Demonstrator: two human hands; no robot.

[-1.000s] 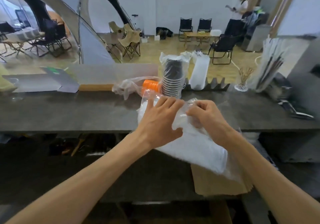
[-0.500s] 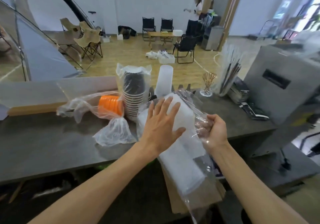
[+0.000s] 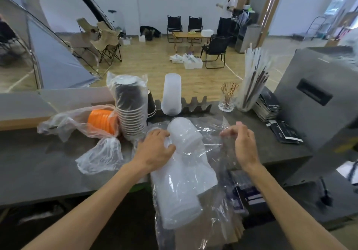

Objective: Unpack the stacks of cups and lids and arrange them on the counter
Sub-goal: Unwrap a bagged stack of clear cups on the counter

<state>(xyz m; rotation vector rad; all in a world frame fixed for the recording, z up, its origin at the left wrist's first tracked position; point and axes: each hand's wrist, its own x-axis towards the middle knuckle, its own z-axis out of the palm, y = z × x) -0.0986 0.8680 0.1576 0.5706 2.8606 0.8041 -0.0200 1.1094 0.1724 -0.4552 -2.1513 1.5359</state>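
Counter (image 3: 38,164) front edge: stack of clear lids (image 3: 182,172) lying half out of its plastic wrap (image 3: 213,133). Left hand (image 3: 155,149) grips the stack's far end; right hand (image 3: 242,145) pinches the wrap (film pulled taut). Bagged cups (image 3: 131,106) stand upright by the back edge.

Two bare forearms are reaching up from the lower edge of the frame, one from the lower left and one from the lower right, with no sleeves covering them as far as the picture is showing. The left hand (image 3: 155,149) and the right hand (image 3: 245,145) are wearing no gloves, and no rings, watch or bracelets are showing on the fingers or wrists.
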